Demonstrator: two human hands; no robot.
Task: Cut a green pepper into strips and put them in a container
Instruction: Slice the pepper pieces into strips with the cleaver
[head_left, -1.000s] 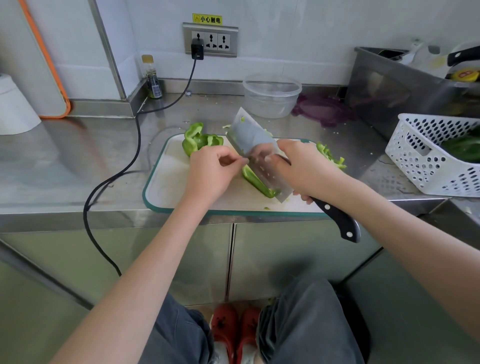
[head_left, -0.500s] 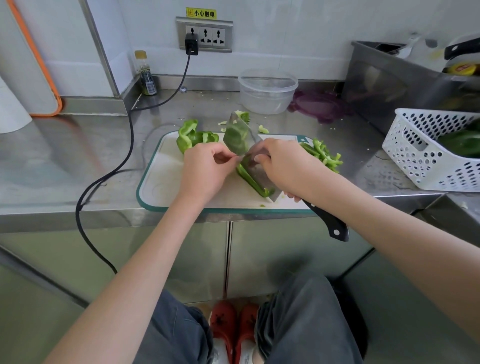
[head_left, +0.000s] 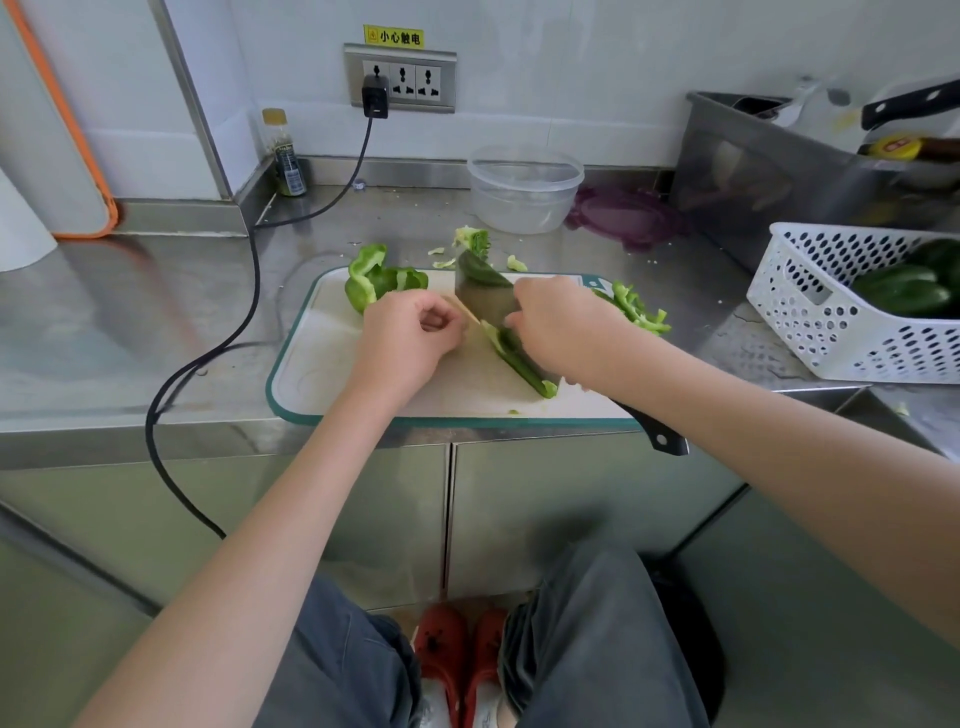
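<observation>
Right hand (head_left: 563, 327) holds a closed grip on the cleaver (head_left: 485, 299), blade down on a pepper piece (head_left: 522, 364) on the board (head_left: 332, 374); left hand (head_left: 410, 340), fingers curled, rests just beside the blade, and whether it pinches anything cannot be told. More pepper (head_left: 379, 278) lies at the board's far left, strips (head_left: 636, 309) at its right. The clear bowl (head_left: 524, 189) stands behind on the desk (head_left: 130, 312).

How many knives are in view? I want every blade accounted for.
2. One cleaver is on the cutting board, gripped by the right hand. A second black knife handle sticks out of the steel bin at far right; others may be hidden there.
</observation>
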